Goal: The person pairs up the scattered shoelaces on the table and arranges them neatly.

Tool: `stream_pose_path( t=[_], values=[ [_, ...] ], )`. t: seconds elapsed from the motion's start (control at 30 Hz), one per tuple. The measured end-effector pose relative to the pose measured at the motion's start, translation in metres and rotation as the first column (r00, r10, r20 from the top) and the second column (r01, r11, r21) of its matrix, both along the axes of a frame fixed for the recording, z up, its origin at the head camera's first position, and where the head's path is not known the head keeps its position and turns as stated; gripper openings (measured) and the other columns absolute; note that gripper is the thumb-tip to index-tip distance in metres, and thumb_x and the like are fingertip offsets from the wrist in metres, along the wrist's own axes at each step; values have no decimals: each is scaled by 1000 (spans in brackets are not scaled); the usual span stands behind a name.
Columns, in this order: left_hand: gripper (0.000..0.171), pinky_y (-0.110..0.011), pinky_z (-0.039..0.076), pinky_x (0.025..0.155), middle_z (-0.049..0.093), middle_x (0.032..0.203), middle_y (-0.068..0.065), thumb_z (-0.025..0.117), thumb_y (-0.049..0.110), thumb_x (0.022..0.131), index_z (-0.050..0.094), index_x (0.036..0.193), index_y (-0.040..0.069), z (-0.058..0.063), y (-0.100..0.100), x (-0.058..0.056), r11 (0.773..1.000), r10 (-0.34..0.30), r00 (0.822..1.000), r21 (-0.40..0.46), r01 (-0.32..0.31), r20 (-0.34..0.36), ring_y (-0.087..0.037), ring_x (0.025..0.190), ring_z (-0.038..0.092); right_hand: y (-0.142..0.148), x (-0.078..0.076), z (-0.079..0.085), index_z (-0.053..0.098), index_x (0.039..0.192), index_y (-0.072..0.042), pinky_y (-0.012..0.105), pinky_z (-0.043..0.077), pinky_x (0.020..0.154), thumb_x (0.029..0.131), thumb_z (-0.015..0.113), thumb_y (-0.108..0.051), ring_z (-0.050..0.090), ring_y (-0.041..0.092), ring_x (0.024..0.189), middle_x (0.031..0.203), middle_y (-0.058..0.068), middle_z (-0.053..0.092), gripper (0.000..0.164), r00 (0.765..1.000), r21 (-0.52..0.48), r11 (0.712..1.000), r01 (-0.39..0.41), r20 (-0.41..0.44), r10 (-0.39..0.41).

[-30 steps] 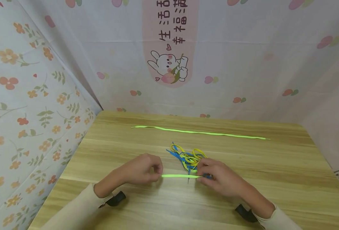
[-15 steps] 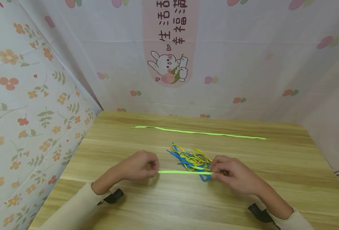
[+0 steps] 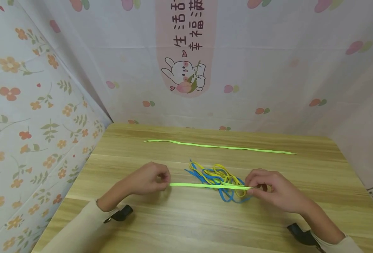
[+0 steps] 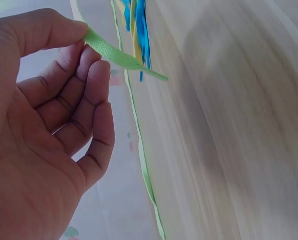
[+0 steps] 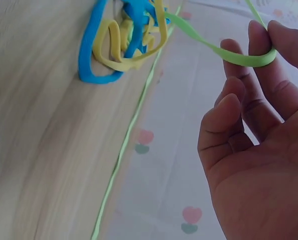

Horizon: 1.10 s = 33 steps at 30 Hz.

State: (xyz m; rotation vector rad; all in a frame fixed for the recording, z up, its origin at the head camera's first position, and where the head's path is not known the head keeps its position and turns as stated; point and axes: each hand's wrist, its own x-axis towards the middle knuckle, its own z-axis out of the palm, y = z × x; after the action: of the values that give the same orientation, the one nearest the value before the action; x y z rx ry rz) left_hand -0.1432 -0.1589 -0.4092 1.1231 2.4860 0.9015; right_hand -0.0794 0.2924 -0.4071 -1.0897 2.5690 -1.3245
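Observation:
A neon green shoelace is stretched between my two hands, above the table. My left hand pinches it near one end between thumb and index finger; the thin tip pokes out past the fingers in the left wrist view. My right hand pinches the same lace farther along, and in the right wrist view the green lace loops round the fingers and runs back to the pile. That tangled pile of blue and yellow shoelaces lies just behind the stretched lace, partly covered by it.
Another neon green shoelace lies nearly straight across the back of the wooden table. A patterned cloth hangs behind the table, and a floral cloth hangs along the left side.
My right hand has moved right along the green shoelace, so the taut stretch is longer. My left hand has shifted slightly left and away from me. The pile has spread to the right.

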Motion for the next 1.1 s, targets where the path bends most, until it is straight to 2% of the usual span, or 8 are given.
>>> stream_pose_path(
  t=[0.3, 0.47, 0.63, 0.9, 1.1],
  values=[
    [10, -40, 62, 89, 67, 88, 13, 74, 3, 93, 72, 90, 12, 0, -14, -7, 999, 23, 1000, 30, -23, -1, -7, 91, 68, 18, 6, 11, 74, 96, -36, 27, 50, 61, 99, 76, 6, 61, 10, 82, 110, -9, 72, 41, 1000, -4, 1000, 9, 15, -9],
    [16, -37, 60, 88, 66, 86, 14, 74, 2, 94, 70, 88, 17, -4, -26, -12, 997, 73, 997, 12, -74, 7, -7, 90, 68, 27, 9, 16, 75, 95, -34, 28, 49, 58, 99, 75, 9, 61, 12, 80, 110, -7, 73, 42, 999, -17, 1000, 23, 39, -23],
    [15, -36, 60, 88, 66, 87, 12, 73, 4, 95, 69, 89, 17, -7, -37, -18, 994, 111, 993, 0, -111, 28, -8, 90, 67, 35, 11, 20, 74, 95, -33, 30, 48, 58, 98, 74, 10, 61, 13, 84, 110, -8, 73, 43, 999, -13, 999, 45, 28, -45],
    [12, -33, 57, 81, 66, 86, 9, 74, 4, 94, 70, 89, 14, -12, -52, -27, 990, 142, 989, 5, -143, 40, -10, 85, 65, 50, 15, 26, 75, 96, -30, 32, 46, 65, 97, 71, 14, 61, 15, 90, 112, -2, 73, 44, 997, -8, 997, 70, 21, -70],
    [13, -32, 56, 79, 68, 85, 10, 73, 3, 92, 71, 88, 15, -13, -59, -30, 982, 190, 981, -25, -190, 27, -10, 84, 65, 64, 18, 29, 77, 96, -26, 31, 50, 73, 99, 66, 16, 63, 15, 98, 115, -1, 72, 44, 993, 4, 993, 117, 20, -117]
  ],
)
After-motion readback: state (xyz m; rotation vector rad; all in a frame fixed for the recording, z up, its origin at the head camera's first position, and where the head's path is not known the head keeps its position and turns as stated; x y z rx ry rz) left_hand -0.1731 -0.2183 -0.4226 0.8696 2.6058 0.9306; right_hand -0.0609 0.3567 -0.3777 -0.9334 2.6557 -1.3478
